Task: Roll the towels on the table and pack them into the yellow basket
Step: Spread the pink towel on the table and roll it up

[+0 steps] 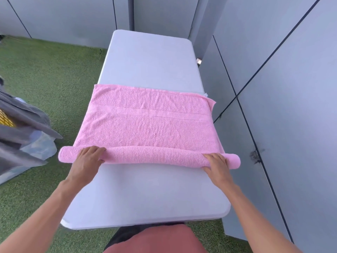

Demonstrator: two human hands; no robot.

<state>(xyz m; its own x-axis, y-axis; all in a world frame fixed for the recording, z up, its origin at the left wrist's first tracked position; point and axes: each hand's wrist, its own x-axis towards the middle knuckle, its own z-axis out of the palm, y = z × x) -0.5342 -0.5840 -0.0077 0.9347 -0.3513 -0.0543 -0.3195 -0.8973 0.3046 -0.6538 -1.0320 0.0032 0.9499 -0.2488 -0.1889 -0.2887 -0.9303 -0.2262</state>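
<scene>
Left hand [87,157] and right hand [218,164] curl over our soft, light pink towel [145,123] roll, best gripped near its ends on the tabletop [145,194].

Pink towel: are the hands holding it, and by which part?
Yes. Both hands grip the rolled near edge of the pink towel: left hand close to the roll's left end, right hand close to its right end.

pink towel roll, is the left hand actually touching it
Touching. The head view shows the left hand resting on the pink towel roll near its left end, with no gap.
</scene>
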